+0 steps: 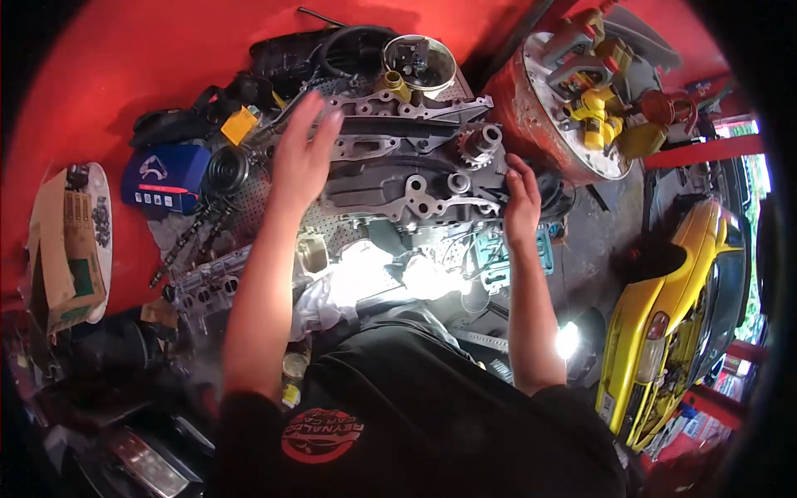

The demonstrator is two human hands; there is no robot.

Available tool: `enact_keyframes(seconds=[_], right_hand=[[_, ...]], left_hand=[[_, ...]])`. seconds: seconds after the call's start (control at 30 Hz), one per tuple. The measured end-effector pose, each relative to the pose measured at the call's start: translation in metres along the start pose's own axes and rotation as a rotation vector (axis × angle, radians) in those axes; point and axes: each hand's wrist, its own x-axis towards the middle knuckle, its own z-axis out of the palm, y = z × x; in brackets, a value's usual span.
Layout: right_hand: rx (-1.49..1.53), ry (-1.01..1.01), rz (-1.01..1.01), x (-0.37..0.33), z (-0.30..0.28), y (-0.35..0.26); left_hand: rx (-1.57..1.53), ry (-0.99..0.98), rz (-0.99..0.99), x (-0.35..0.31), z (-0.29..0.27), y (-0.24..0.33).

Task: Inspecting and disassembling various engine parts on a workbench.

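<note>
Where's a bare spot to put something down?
A little dotted bench between the camshafts and left forearm, and some gray floor between the right forearm and yellow car. It's crowded with metal parts between the left hand and right hand.

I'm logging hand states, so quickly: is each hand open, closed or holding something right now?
Left hand: open, fingers extended, nothing visibly held.
Right hand: fingers slightly bent, at the grey metal cover's right end; grip cannot be told.

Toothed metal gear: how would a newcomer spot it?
Find the long dark casting between the left hand and right hand. The silvery gear sits by its upper right end, near the right hand. Its toothed ring and round hub set it apart from the long bracket above it.
</note>
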Motion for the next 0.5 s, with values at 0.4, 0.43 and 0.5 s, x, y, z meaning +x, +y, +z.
enact_keyframes(seconds=[0.4, 0.43, 0.5], right_hand=[[-0.783, 0.010, -0.269, 0.025, -0.047, 0.007], [-0.576, 0.087, -0.018, 0.028, -0.045, 0.003], [-0.628, 0.136, 0.010, 0.027, -0.042, -0.003]], left_hand=[[-0.029, -0.649, -0.030, 0.112, 0.030, -0.079], [-0.074, -0.613, -0.021, 0.108, 0.032, -0.081], [0.015, -0.567, 0.069, 0.107, 0.035, -0.081]])
